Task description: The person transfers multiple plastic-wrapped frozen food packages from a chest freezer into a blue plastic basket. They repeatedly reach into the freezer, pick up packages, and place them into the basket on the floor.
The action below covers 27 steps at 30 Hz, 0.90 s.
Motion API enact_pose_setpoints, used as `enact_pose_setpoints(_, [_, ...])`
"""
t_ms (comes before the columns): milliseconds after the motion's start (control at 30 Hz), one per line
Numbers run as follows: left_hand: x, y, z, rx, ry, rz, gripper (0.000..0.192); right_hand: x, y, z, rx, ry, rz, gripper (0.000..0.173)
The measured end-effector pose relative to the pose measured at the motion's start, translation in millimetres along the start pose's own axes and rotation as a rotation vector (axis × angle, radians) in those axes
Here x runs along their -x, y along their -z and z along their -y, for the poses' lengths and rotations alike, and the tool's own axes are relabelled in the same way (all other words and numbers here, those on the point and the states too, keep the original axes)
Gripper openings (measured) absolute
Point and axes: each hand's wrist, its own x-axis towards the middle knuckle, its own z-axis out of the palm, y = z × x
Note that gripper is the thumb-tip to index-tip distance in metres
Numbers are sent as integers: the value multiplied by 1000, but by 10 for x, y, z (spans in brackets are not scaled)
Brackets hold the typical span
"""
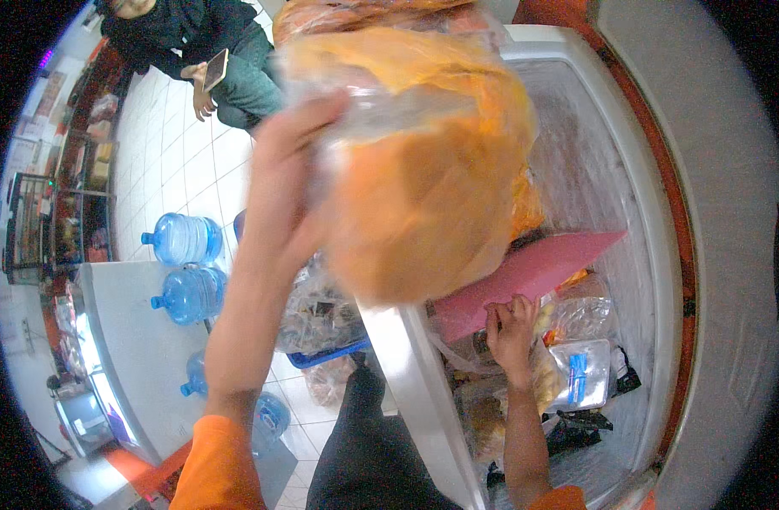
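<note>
My left hand (294, 172) grips a clear plastic bag of orange-coloured food (421, 217), raised above the near wall of an open chest freezer (421, 395) and blurred by motion. Lower right, inside the freezer, my right hand (514, 325) has its fingertips at the lower edge of a flat pink-red panel (529, 268), which lies tilted across the freezer. Whether the fingers pinch it I cannot tell. Below the panel lie clear plastic bags (584, 315), a clear-wrapped tray with a blue label (579, 373) and black plastic bags (577, 430).
A blue crate (329, 354) with clear bags of dark pieces stands left of the freezer. Large blue water bottles (189, 293) lie on their sides further left, by a white cabinet (141, 325). A person (236, 76) holding a phone is at the upper left, on the tiled floor (173, 146).
</note>
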Motion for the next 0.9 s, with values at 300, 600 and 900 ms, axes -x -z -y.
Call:
enact_pose_setpoints(300, [333,1368,757,-694,16,-370,61,11,-53,-44,54,0,-4,18])
enact_pose_setpoints(600, [2891,2820,1454,-1009,534,-464,55,66,-124,-133,197,-21,88,27])
enact_pose_setpoints(900, [2544,4573,2418,-1725,357,-355,103,52,-97,-351,268,-10,223,35])
